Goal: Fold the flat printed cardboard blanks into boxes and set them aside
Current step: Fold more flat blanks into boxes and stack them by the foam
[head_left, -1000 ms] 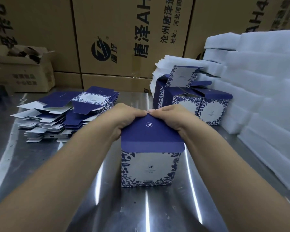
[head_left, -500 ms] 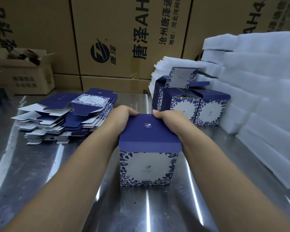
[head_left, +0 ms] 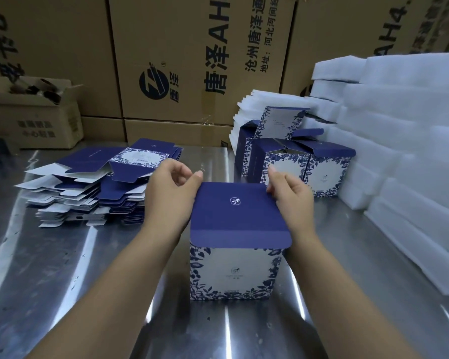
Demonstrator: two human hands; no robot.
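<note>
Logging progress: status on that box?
Left hand, right hand at far corners of lid, grips unclear. Box upright, flap overhanging front, untucked. Finished boxes just behind.
</note>
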